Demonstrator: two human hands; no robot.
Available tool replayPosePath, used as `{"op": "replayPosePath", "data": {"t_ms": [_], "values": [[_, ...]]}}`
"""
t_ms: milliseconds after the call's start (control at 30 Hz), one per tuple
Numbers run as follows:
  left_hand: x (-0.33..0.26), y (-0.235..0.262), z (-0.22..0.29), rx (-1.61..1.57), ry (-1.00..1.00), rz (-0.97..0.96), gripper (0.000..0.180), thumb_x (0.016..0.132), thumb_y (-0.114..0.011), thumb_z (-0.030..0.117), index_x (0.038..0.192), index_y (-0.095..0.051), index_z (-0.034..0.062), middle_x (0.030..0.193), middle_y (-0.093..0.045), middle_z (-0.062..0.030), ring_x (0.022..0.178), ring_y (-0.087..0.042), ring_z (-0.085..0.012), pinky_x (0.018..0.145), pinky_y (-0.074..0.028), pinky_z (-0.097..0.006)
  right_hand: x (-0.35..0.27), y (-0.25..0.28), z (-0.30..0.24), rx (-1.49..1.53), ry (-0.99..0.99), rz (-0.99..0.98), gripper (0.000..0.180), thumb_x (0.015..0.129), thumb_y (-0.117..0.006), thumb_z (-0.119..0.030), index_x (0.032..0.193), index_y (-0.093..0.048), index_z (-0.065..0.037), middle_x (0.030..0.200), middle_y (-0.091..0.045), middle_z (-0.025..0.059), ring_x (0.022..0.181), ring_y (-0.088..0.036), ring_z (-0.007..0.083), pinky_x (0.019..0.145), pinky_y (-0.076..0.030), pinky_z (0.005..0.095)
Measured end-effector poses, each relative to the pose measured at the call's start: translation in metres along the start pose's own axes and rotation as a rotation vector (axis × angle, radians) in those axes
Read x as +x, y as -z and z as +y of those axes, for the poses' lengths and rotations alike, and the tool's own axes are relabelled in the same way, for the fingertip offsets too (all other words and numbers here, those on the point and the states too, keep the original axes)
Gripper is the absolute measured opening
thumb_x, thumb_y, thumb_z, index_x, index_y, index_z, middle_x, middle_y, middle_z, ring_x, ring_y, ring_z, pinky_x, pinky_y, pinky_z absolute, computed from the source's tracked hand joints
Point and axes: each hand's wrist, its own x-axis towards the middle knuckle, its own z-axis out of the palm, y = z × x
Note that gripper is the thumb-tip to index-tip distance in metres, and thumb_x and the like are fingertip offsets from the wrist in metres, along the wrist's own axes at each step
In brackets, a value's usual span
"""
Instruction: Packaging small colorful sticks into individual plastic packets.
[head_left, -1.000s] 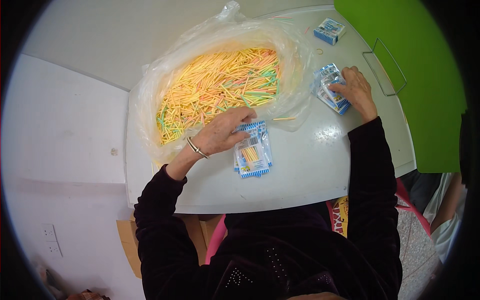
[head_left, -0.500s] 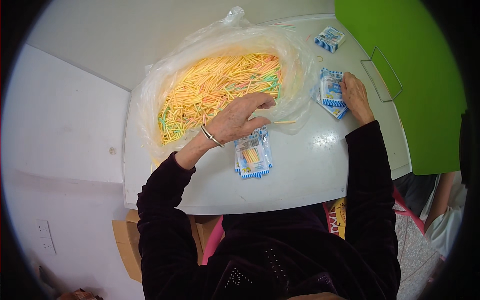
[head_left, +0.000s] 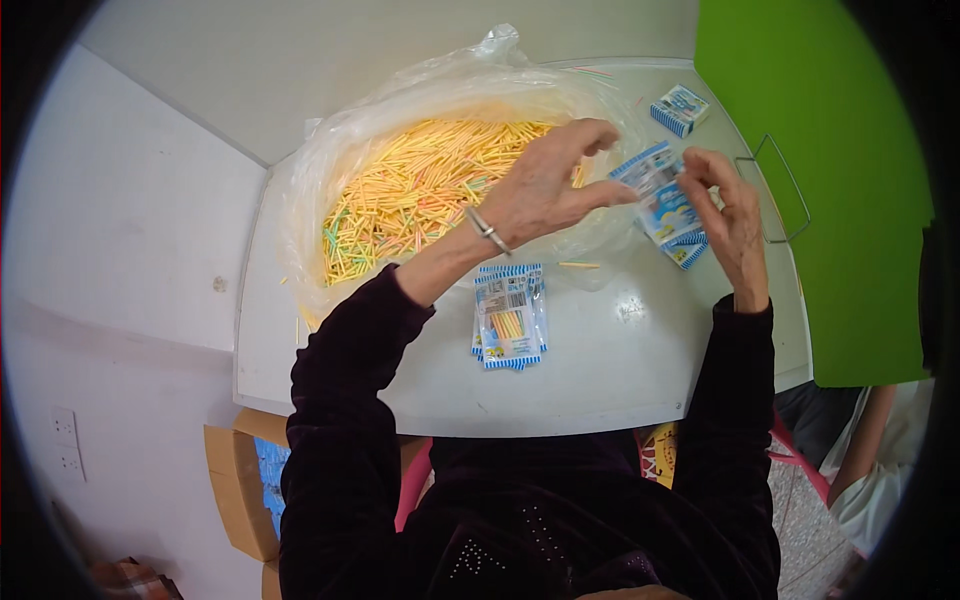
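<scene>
My right hand point(head_left: 730, 215) pinches the right edge of a blue-and-white plastic packet point(head_left: 657, 190), which is tilted over more packets point(head_left: 688, 252) lying on the table. My left hand point(head_left: 555, 185), with a silver bangle at the wrist, is stretched out with thumb and fingers apart. Its thumb tip is at the packet's left edge; I cannot tell whether it touches. Below that hand, a large clear plastic bag point(head_left: 300, 220) lies open, full of thin yellow, pink and green sticks point(head_left: 420, 190). Nearer me, several packets point(head_left: 512, 315) are stacked; sticks show through the top one's window.
A small blue-striped box point(head_left: 680, 108) sits at the far right, and a wire handle point(head_left: 785, 190) is by the green panel point(head_left: 850, 250). A loose stick point(head_left: 579, 265) lies beside the bag. A cardboard box point(head_left: 240, 490) with blue packets is below the table's left edge. Another person's arm point(head_left: 862, 445) shows at right.
My right hand has raised and tilted a packet from the pile on the right. My left hand has moved right and away from me, from above the stacked packets toward the raised packet.
</scene>
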Motion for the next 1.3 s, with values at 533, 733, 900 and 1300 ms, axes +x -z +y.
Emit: {"op": "replayPosePath", "data": {"t_ms": [533,733,900,1300], "values": [[-0.06,-0.002,-0.009,-0.034,0.256,0.002,0.015,0.08,-0.058,0.015,0.08,-0.065,0.0018,0.067,-0.059,-0.0147,0.062,-0.058,-0.0269,0.059,-0.044,-0.035,-0.024,-0.058,-0.021,0.201,-0.246,-0.457,0.019,0.082,-0.062,-0.011,0.075,-0.055,0.005,0.056,-0.045,0.0058,0.052,-0.037,0.0111,0.047,-0.03,0.0272],[-0.059,0.002,-0.007,0.129,0.169,-0.018,0.015,0.082,-0.055,0.015,0.082,-0.063,0.0022,0.068,-0.057,-0.0141,0.065,-0.055,-0.0297,0.061,-0.042,-0.037,-0.025,-0.06,-0.02,0.151,-0.174,-0.463,0.022,0.084,-0.06,-0.012,0.073,-0.051,0.005,0.054,-0.04,0.0073,0.051,-0.034,0.0123,0.046,-0.029,0.0288],[-0.042,-0.002,-0.026,0.012,0.188,-0.038,0.018,0.082,-0.056,0.018,0.082,-0.063,0.0017,0.07,-0.058,-0.0136,0.068,-0.054,-0.0302,0.063,-0.043,-0.037,-0.024,-0.056,-0.007,0.121,-0.112,-0.362,0.022,0.086,-0.057,-0.012,0.073,-0.049,0.003,0.056,-0.04,0.0047,0.052,-0.034,0.0101,0.046,-0.028,0.0277],[0.02,-0.028,-0.122,0.927,0.061,-0.293,0.022,0.069,-0.061,0.025,0.078,-0.065,0.0048,0.095,-0.054,-0.0127,0.095,-0.047,-0.0298,0.078,-0.037,-0.043,-0.002,-0.01,0.031,0.353,-0.374,-0.15,0.021,0.09,-0.054,-0.02,0.075,-0.055,-0.005,0.064,-0.049,-0.0075,0.056,-0.039,-0.0025,0.05,-0.031,0.0154]]}}
